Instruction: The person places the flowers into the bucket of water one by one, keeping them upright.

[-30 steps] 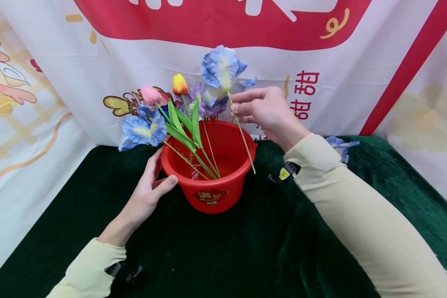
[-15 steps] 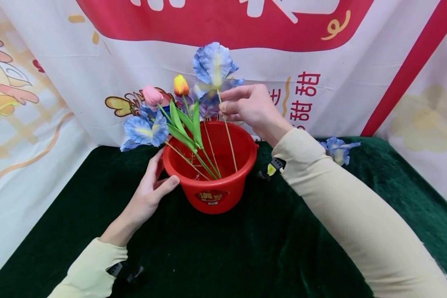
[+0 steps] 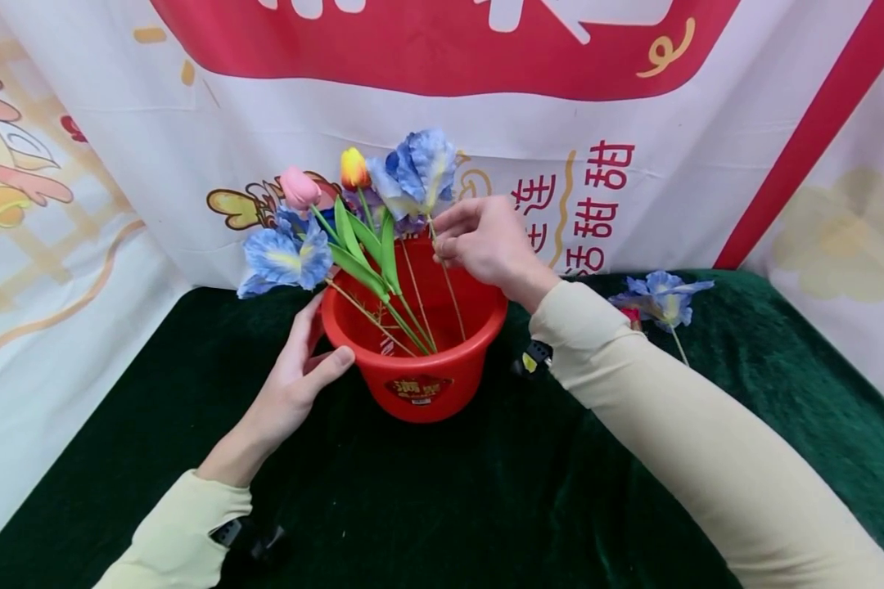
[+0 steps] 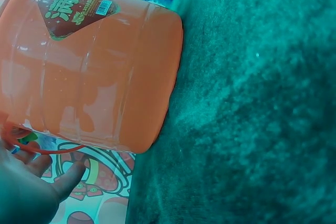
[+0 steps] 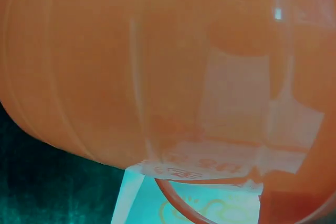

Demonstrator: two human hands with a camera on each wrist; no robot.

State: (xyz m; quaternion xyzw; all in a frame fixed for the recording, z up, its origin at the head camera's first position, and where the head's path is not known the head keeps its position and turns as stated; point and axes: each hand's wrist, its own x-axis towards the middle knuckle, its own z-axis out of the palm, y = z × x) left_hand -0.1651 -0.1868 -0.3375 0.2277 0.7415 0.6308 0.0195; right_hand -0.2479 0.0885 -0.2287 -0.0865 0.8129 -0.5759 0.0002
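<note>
The green-clothed desk (image 3: 427,499) is spreading broadly in front of the red bucket (image 3: 460,376), its left edge slanting away and its back edge meeting the white-and-red backdrop (image 3: 449,49), which is rising just behind the bucket and limiting the room there. Inside the rim, the right half is offering more space, since the stems are bunching left. The right hand (image 3: 489,245) is reaching in from the right above the rim, its grip closing to a fingertip pinch on the stem of a large blue flower (image 3: 421,168); the stem is slanting down into the bucket, and whether its end is touching the bottom I cannot tell. The left hand (image 3: 287,384) is holding the bucket's left side, its grip spanning wide, thumb at the front by the rim and fingers going round behind. A pink tulip (image 3: 299,188), an orange-yellow tulip (image 3: 354,168) and a 2nd blue flower (image 3: 287,258) are leaning left, crowding that side. A 3rd blue flower (image 3: 666,296) is lying beyond the right sleeve (image 3: 678,409), near a partly hidden red thing (image 3: 631,314).
</note>
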